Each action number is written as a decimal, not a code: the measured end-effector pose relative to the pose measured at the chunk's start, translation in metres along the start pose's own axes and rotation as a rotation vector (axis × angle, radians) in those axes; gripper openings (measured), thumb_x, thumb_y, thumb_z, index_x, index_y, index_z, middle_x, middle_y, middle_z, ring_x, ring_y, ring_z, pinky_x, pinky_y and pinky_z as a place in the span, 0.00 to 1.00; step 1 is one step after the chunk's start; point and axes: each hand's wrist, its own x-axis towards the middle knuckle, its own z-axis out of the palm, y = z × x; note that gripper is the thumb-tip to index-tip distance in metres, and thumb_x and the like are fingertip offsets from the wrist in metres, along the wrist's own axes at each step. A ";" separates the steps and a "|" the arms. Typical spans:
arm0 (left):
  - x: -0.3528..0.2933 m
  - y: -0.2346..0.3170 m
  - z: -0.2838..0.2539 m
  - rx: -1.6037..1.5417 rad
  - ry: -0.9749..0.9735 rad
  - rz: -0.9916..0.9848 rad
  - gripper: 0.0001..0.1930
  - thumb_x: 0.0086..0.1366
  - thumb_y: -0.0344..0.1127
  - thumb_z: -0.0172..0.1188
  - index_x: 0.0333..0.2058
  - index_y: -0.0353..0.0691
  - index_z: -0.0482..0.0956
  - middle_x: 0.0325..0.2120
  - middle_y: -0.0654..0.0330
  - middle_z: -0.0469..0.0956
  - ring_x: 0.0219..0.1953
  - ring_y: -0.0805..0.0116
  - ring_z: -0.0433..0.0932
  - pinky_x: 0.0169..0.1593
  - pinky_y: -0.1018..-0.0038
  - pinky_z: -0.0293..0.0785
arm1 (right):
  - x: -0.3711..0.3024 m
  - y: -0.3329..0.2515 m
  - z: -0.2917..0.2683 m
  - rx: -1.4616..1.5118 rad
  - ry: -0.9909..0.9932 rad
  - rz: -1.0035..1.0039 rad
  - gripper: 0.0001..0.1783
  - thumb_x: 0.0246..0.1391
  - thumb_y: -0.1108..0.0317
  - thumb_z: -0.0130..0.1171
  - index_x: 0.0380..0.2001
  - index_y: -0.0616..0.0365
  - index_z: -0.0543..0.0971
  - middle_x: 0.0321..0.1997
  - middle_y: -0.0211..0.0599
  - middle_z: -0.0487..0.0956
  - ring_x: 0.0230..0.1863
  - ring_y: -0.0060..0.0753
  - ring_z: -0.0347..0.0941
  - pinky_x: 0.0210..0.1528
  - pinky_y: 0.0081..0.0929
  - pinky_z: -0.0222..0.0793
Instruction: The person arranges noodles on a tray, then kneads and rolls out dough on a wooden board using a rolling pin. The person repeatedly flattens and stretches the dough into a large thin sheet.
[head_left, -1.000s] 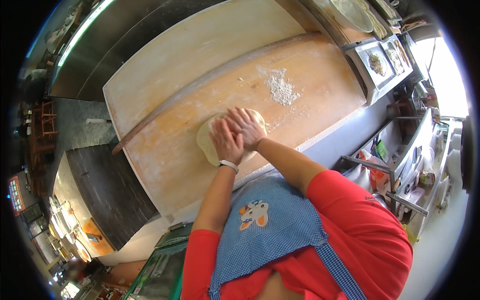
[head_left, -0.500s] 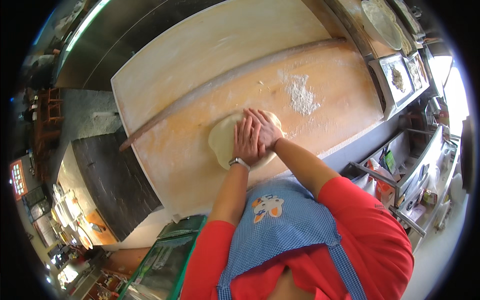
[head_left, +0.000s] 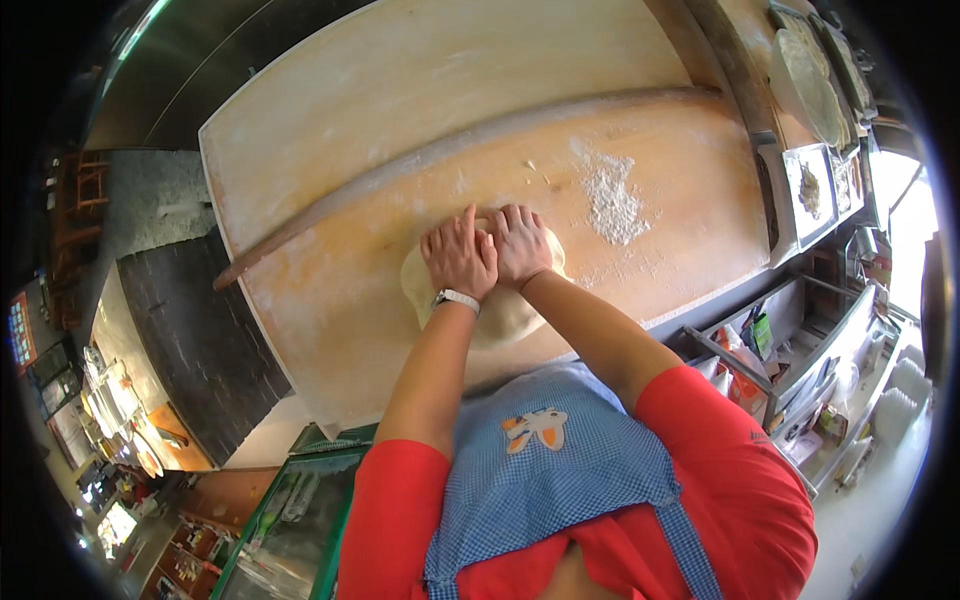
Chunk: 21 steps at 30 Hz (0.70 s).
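A large pale lump of dough [head_left: 505, 320] lies on the floured wooden board [head_left: 340, 340]. Both hands rest on its far part, side by side with the thumbs close together. My left hand [head_left: 460, 258], with a white-banded watch at the wrist, has its fingers bent over the far edge of the dough. Beside it, my right hand [head_left: 520, 248] curls its fingers over the same edge. The palms cover part of the dough, and the fingertips are partly hidden.
Beyond the dough a long wooden rolling pin [head_left: 450, 148] stretches across the board. A heap of loose flour [head_left: 612, 205] lies to the right. Trays [head_left: 810, 185] stand past the board's right end, above a metal rack [head_left: 800, 350]. A green-framed case [head_left: 290, 520] is at lower left.
Earlier the hands overlapped with fingers stretched over the dough. Now they sit side by side, the left one farther left, with fingers bent over the far edge. The view has shifted slightly.
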 end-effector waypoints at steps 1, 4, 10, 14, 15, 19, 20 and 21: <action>0.004 -0.004 0.002 -0.018 0.008 0.021 0.24 0.65 0.48 0.48 0.59 0.49 0.70 0.46 0.54 0.76 0.50 0.50 0.73 0.58 0.49 0.60 | 0.009 0.001 0.000 0.011 -0.029 0.011 0.22 0.59 0.52 0.46 0.46 0.59 0.74 0.48 0.45 0.73 0.55 0.47 0.66 0.58 0.39 0.59; 0.010 -0.008 0.004 0.028 0.015 -0.003 0.19 0.65 0.48 0.48 0.51 0.50 0.76 0.41 0.55 0.77 0.47 0.51 0.74 0.54 0.51 0.63 | 0.015 -0.001 0.000 -0.002 -0.038 0.017 0.18 0.57 0.55 0.48 0.42 0.57 0.74 0.45 0.44 0.75 0.51 0.47 0.70 0.55 0.38 0.63; 0.027 -0.014 -0.002 0.023 -0.076 -0.066 0.18 0.68 0.50 0.46 0.43 0.47 0.79 0.40 0.51 0.79 0.46 0.48 0.75 0.54 0.52 0.64 | 0.033 -0.002 0.001 -0.013 0.002 -0.014 0.18 0.56 0.57 0.49 0.43 0.56 0.76 0.47 0.45 0.75 0.51 0.49 0.69 0.56 0.42 0.62; -0.035 -0.033 -0.008 -0.080 0.058 -0.127 0.22 0.70 0.53 0.42 0.50 0.46 0.75 0.44 0.50 0.77 0.48 0.47 0.73 0.55 0.52 0.65 | -0.007 -0.041 0.020 -0.049 0.048 -0.042 0.24 0.59 0.55 0.46 0.48 0.63 0.75 0.52 0.49 0.73 0.58 0.49 0.65 0.64 0.46 0.55; -0.056 -0.038 -0.001 -0.067 0.233 -0.146 0.23 0.70 0.53 0.41 0.51 0.46 0.74 0.45 0.51 0.77 0.49 0.47 0.73 0.55 0.52 0.65 | -0.020 -0.042 0.044 -0.109 0.216 -0.168 0.24 0.59 0.54 0.46 0.50 0.62 0.74 0.53 0.48 0.72 0.59 0.49 0.64 0.66 0.47 0.52; -0.082 -0.034 -0.003 -0.018 0.188 -0.288 0.23 0.71 0.52 0.41 0.54 0.45 0.73 0.46 0.52 0.76 0.48 0.47 0.73 0.53 0.53 0.66 | -0.037 -0.064 0.025 0.071 0.157 -0.232 0.23 0.59 0.54 0.47 0.51 0.57 0.73 0.53 0.44 0.71 0.59 0.48 0.63 0.68 0.48 0.49; -0.075 -0.034 -0.004 -0.051 0.176 -0.270 0.23 0.70 0.51 0.41 0.54 0.46 0.73 0.46 0.52 0.76 0.48 0.48 0.73 0.53 0.53 0.66 | -0.030 -0.061 0.021 0.095 0.100 -0.236 0.23 0.58 0.54 0.47 0.51 0.56 0.74 0.53 0.43 0.72 0.59 0.47 0.64 0.67 0.48 0.50; -0.071 -0.035 -0.003 -0.085 0.164 -0.252 0.22 0.70 0.51 0.41 0.53 0.46 0.73 0.45 0.52 0.76 0.48 0.48 0.73 0.52 0.53 0.67 | -0.026 -0.058 0.020 0.119 0.041 -0.240 0.23 0.58 0.53 0.47 0.51 0.55 0.74 0.53 0.42 0.72 0.58 0.47 0.64 0.66 0.47 0.51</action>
